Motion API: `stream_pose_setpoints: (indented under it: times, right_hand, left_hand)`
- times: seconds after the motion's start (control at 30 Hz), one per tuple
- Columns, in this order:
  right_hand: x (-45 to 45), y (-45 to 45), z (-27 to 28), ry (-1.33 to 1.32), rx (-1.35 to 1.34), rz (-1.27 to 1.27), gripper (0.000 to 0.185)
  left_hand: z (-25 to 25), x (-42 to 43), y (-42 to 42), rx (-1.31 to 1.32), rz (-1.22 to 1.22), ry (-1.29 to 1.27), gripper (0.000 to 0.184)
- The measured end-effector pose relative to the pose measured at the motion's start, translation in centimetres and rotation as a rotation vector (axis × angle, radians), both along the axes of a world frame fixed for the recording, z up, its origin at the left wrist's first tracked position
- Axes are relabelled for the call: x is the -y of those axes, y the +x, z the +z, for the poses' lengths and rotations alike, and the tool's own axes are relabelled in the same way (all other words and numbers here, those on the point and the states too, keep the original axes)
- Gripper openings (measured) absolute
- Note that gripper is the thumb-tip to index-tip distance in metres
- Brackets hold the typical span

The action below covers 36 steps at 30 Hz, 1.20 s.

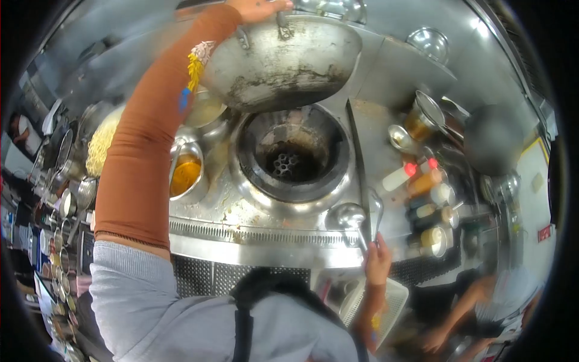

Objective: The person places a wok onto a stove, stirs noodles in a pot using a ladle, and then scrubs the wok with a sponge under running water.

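Observation:
A worn metal wok [283, 66] is tilted up above and behind the round burner [292, 154]. My left hand [259, 9], at the end of a brown sleeve, is closed at the wok's upper edge by its handle; part of the hand is cut off by the frame. Low on the right, my right hand [378, 262] is closed around the handle of a metal ladle [350, 216], its bowl over the front of the stove. A second slim metal utensil [378, 208] rises beside the ladle from the same hand; its kind is unclear.
Left of the burner stand a pot of orange liquid [186, 177] and another pot [206, 111], with noodles [104, 145] beyond. Several squeeze bottles [399, 178] and a strainer [429, 108] are on the right. A white basket [392, 301] sits below; a co-worker's arm [461, 311] is nearby.

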State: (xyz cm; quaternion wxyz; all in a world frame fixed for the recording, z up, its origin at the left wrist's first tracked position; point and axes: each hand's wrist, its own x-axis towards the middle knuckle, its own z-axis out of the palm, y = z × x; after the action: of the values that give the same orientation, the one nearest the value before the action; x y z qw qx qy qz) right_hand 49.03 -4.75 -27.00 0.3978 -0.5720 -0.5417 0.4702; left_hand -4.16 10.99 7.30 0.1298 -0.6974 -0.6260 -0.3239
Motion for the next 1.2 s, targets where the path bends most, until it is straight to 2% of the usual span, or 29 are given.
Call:
stream_pose_setpoints:
  times: [0.03,0.13,0.17,0.3,0.37,0.5,0.6,0.8,0.83,0.87,0.9,1.0,1.03,1.07,1.2]
  right_hand:
    - [0.2,0.2,-0.2,0.029,0.012,-0.016,0.052]
    - [1.1,0.8,-0.5,-0.009,-0.002,-0.095,0.05]
    - [1.4,0.9,-0.5,-0.047,-0.015,-0.124,0.05]
    - [2.3,1.3,-0.9,-0.029,-0.089,-0.142,0.05]
    - [2.7,1.1,-0.6,-0.013,-0.121,-0.137,0.05]
    - [3.0,1.4,-0.3,-0.024,-0.116,-0.15,0.051]
    - [3.1,1.7,-0.5,-0.019,-0.103,-0.148,0.051]
    - [3.1,3.0,0.0,-0.05,-0.101,-0.105,0.052]
    - [3.0,3.1,0.2,-0.063,-0.093,-0.109,0.053]
    - [2.7,3.3,0.2,-0.071,-0.089,-0.114,0.054]
    - [2.3,3.6,0.2,-0.059,-0.085,-0.111,0.052]
    - [1.4,4.4,-0.7,-0.028,-0.09,-0.094,0.05]
    - [1.1,4.6,-1.1,-0.014,-0.095,-0.083,0.05]
    - [0.6,4.6,-1.3,0.008,-0.103,-0.073,0.05]
    - [-0.6,5.8,-1.4,-0.009,-0.112,0.013,0.054]
  left_hand:
    - [0.3,-0.8,-0.3,0.052,-0.037,-0.007,0.044]
    - [1.8,-3.2,-1.1,-0.091,0.041,-0.107,0.047]
    - [1.8,-3.3,-1.4,0.066,0.032,-0.175,0.05]
    - [2.3,-6.7,-3.8,-0.062,-0.112,-0.156,0.052]
    - [2.6,-7.3,-3.7,-0.016,-0.027,-0.196,0.056]
    - [2.7,-6.7,-2.6,-0.029,0.096,-0.157,0.063]
    - [2.9,-7.0,-3.2,-0.024,0.047,-0.204,0.065]
    - [1.2,-1.3,1.7,0.162,0.089,-0.293,0.065]
    - [-0.7,-1.5,2.0,-0.031,0.054,-0.125,0.066]
    - [-1.0,1.4,4.6,-0.058,-0.017,-0.201,0.065]
    - [-2.7,3.4,6.6,-0.047,-0.021,-0.221,0.062]
    - [-11.1,11.2,14.9,-0.004,-0.073,0.005,0.049]
    - [-14.4,13.2,16.9,-0.052,0.004,0.014,0.047]
    - [-16.6,15.1,18.9,-0.015,-0.037,0.012,0.042]
    - [-25.7,18.0,23.1,-0.008,-0.056,0.104,0.034]
